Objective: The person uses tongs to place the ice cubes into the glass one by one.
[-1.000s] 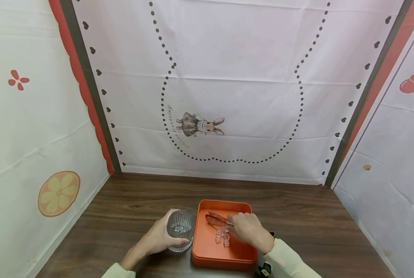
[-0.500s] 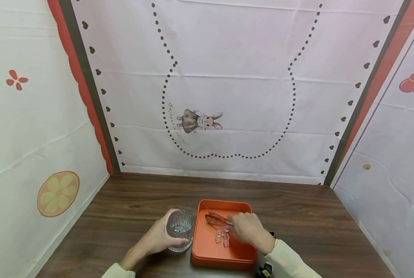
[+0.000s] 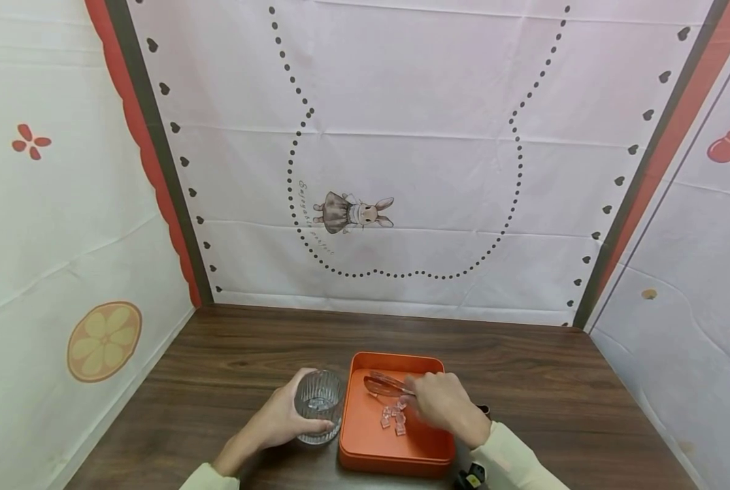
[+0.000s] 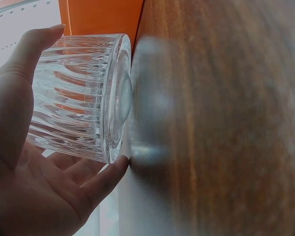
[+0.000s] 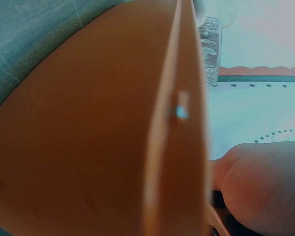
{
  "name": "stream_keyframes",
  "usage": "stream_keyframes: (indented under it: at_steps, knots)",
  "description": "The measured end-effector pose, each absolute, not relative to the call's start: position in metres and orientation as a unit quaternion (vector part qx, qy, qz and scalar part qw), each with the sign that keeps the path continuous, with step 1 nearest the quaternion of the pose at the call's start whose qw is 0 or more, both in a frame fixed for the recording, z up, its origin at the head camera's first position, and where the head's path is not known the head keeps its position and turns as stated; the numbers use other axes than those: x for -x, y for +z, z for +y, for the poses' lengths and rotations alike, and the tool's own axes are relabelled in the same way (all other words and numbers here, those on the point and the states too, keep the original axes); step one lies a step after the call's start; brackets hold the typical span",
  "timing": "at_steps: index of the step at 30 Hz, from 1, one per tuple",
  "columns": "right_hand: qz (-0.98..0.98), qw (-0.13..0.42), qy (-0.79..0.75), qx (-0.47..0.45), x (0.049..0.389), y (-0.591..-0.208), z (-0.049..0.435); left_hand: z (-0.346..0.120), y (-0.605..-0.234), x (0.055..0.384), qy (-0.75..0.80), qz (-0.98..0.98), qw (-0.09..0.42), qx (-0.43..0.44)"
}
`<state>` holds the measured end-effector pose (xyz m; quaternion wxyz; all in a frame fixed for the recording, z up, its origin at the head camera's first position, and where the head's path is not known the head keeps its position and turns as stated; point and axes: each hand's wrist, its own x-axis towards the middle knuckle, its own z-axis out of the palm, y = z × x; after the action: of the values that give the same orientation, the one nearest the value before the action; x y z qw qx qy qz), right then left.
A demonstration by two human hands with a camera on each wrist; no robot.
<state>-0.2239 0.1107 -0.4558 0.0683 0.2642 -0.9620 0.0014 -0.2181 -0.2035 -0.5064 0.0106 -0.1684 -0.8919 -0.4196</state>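
Note:
My left hand (image 3: 285, 415) grips a clear ribbed glass (image 3: 319, 408) standing on the table beside the orange tray's left wall. In the left wrist view, the thumb lies along one side of the glass (image 4: 78, 98) and the fingers are behind and below it. My right hand (image 3: 441, 403) holds tongs (image 3: 384, 386) over the orange tray (image 3: 365, 446), their ends pointing left and apart from each other. Several small clear cubes (image 3: 394, 414) lie in the tray just below the tongs. In the right wrist view, the tray wall (image 5: 88, 123) hides most of the work.
The dark wooden table (image 3: 267, 340) extends around the tray. Printed white cloth walls (image 3: 413, 190) stand behind it and at both sides. A small black object (image 3: 471, 476) is at the front, right of the tray, by the right sleeve.
My right hand and the tongs have shifted very slightly to the right. The left hand, glass, tray and cubes stay put.

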Motion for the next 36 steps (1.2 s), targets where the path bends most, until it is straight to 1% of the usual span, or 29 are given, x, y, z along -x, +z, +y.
stream_keyframes:
  at_steps: [4, 10, 22, 36]
  knots:
    - [-0.962, 0.073, 0.012, -0.263, 0.224, -0.452, 0.114, -0.203, -0.506, 0.219, -0.42, -0.892, 0.009, 0.169]
    - [-0.96, 0.103, 0.015, -0.259, 0.223, -0.443, 0.119, -0.204, -0.505, 0.219, -0.417, -0.894, 0.008, 0.166]
    - [-0.953, 0.123, 0.031, -0.276, 0.215, -0.422, 0.123, -0.204, -0.506, 0.219, -0.416, -0.892, 0.008, 0.173]
    - [-0.936, 0.191, 0.026, -0.295, 0.21, -0.408, 0.124, -0.205, -0.506, 0.22, -0.42, -0.89, 0.003, 0.177]
